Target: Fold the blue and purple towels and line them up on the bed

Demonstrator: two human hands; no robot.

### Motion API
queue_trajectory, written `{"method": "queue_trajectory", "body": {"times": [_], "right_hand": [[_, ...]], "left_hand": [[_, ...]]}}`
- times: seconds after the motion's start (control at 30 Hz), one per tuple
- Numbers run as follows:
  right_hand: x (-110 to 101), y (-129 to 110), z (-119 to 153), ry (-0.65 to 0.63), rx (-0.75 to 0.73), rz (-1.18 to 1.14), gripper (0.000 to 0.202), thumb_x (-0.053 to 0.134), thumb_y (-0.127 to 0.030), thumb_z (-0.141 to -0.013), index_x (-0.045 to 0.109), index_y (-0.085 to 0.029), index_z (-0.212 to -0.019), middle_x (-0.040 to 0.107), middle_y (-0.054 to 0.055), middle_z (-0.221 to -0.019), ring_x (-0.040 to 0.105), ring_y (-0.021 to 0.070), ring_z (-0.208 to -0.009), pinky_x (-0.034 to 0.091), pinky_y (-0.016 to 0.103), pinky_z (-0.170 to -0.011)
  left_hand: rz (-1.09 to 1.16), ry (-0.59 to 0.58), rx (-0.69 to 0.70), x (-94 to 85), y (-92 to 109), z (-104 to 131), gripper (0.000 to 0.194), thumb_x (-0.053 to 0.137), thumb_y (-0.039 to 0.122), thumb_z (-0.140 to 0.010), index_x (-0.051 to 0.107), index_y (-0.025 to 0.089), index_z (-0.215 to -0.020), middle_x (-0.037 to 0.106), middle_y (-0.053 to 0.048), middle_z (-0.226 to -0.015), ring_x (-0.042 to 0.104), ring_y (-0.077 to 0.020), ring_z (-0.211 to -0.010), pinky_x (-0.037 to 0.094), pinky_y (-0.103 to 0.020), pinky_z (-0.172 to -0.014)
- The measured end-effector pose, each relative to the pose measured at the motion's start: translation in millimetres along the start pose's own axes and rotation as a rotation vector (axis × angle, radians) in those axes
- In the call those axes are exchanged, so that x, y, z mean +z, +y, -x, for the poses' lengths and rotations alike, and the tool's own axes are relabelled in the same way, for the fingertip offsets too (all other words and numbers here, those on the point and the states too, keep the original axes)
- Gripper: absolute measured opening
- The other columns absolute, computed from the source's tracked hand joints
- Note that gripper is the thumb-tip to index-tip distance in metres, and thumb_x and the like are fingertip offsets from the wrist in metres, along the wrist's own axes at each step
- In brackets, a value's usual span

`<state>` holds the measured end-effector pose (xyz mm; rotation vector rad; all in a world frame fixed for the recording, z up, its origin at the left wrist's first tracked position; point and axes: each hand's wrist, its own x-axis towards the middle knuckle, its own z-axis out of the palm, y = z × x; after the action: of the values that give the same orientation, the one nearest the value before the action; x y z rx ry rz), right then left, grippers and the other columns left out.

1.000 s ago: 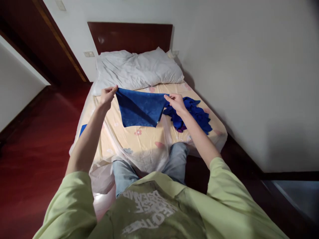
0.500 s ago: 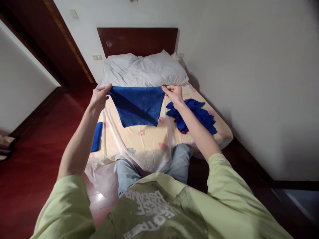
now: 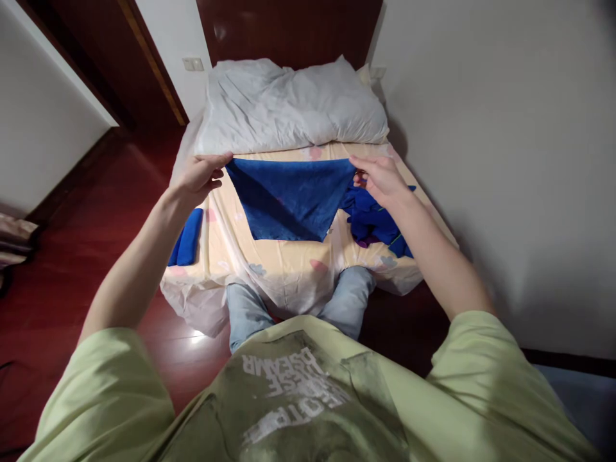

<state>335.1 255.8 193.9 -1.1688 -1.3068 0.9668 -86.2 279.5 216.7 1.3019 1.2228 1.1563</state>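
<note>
Head view: the blue cloth (image 3: 291, 202) is stretched over the bed (image 3: 283, 256), the left hand (image 3: 202, 173) with its grip pinching the left far corner, the right hand (image 3: 382, 178) likewise the right far corner. A loosened pinch could drop one corner and crease the cloth; drift to the right could foul the heap of blue cloths (image 3: 370, 218). Long axis: left to right; free edge hangs toward the near side

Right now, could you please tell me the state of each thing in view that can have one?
Held blue cloth: spread out, taut along its top edge
Left grip: pinching one corner
Right grip: pinching the opposite corner
Blue cloths at left: neatly folded
Blue cloth pile: crumpled
White bedding: rumpled
Floral sheet: creased
</note>
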Motion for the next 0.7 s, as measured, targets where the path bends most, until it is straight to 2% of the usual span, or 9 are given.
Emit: {"method": "queue_trajectory", "body": {"times": [0.17, 0.3, 0.37, 0.43, 0.5, 0.57, 0.63, 0.7], "right_hand": [[-1, 19, -12, -0.02, 0.105, -0.027, 0.044, 0.091, -0.051, -0.075, 0.065, -0.017, -0.082, 0.06, -0.002, -0.065, 0.058, 0.0095, -0.054, 0.05, 0.02, -0.046], [11, 43, -30, 0.004, 0.186, -0.017, 0.044, 0.092, -0.05, -0.073, 0.063, -0.018, -0.082, 0.06, -0.003, -0.065, 0.056, 0.0088, -0.053, 0.049, 0.019, -0.045], [20, 54, -43, 0.022, 0.196, -0.006, 0.044, 0.092, -0.05, -0.073, 0.063, -0.019, -0.082, 0.059, -0.003, -0.065, 0.057, 0.0091, -0.055, 0.05, 0.019, -0.048], [29, 59, -60, 0.039, 0.151, -0.005, 0.044, 0.091, -0.052, -0.074, 0.064, -0.019, -0.082, 0.058, -0.004, -0.065, 0.059, 0.0094, -0.058, 0.051, 0.019, -0.051], [35, 57, -75, 0.048, 0.045, -0.006, 0.044, 0.089, -0.055, -0.076, 0.064, -0.019, -0.082, 0.056, -0.005, -0.066, 0.061, 0.0092, -0.061, 0.053, 0.019, -0.054], [35, 50, -85, 0.049, -0.099, -0.008, 0.043, 0.084, -0.057, -0.08, 0.064, -0.02, -0.081, 0.055, -0.005, -0.068, 0.062, 0.0088, -0.063, 0.054, 0.019, -0.059], [30, 43, -86, 0.051, -0.226, 0.001, 0.042, 0.08, -0.059, -0.084, 0.064, -0.02, -0.081, 0.056, -0.005, -0.07, 0.064, 0.0088, -0.067, 0.056, 0.021, -0.064], [21, 46, -76, 0.049, -0.291, 0.035, 0.041, 0.076, -0.06, -0.087, 0.064, -0.02, -0.081, 0.057, -0.004, -0.072, 0.065, 0.0096, -0.069, 0.057, 0.022, -0.068]], "left_hand": [[-0.042, 0.026, 0.008, 5.4, -35, -16, 0.031, 0.084, 0.037, -0.081, 0.063, 0.014, -0.083, 0.05, -0.002, -0.075, 0.046, -0.009, -0.063, 0.036, -0.022, -0.057], [-0.084, 0.076, -0.023, 11.5, -66, -41, 0.032, 0.085, 0.038, -0.076, 0.063, 0.015, -0.08, 0.051, -0.002, -0.07, 0.047, -0.0108, -0.061, 0.037, -0.022, -0.054], [-0.102, 0.105, -0.05, 16.0, -73, -56, 0.033, 0.085, 0.04, -0.075, 0.063, 0.016, -0.079, 0.051, -0.002, -0.069, 0.047, -0.0113, -0.061, 0.037, -0.023, -0.053], [-0.121, 0.154, -0.029, 20.1, -71, -73, 0.035, 0.085, 0.043, -0.076, 0.061, 0.017, -0.077, 0.051, -0.001, -0.069, 0.047, -0.0116, -0.062, 0.039, -0.023, -0.055], [-0.131, 0.197, 0.082, 21.8, -61, -87, 0.038, 0.083, 0.048, -0.078, 0.059, 0.018, -0.075, 0.05, 0.0, -0.069, 0.048, -0.0119, -0.064, 0.042, -0.024, -0.058], [-0.139, 0.221, 0.251, 19.4, -48, -95, 0.042, 0.08, 0.054, -0.081, 0.059, 0.018, -0.074, 0.048, 0.0, -0.068, 0.05, -0.0124, -0.066, 0.044, -0.024, -0.061], [-0.161, 0.235, 0.424, 12.4, -39, -94, 0.046, 0.076, 0.058, -0.084, 0.058, 0.018, -0.07, 0.045, 0.001, -0.068, 0.051, -0.0129, -0.068, 0.046, -0.025, -0.064], [-0.202, 0.238, 0.537, 3.2, -46, -83, 0.049, 0.076, 0.059, -0.085, 0.057, 0.018, -0.065, 0.044, 0.0, -0.067, 0.052, -0.0136, -0.07, 0.048, -0.027, -0.069]]}}
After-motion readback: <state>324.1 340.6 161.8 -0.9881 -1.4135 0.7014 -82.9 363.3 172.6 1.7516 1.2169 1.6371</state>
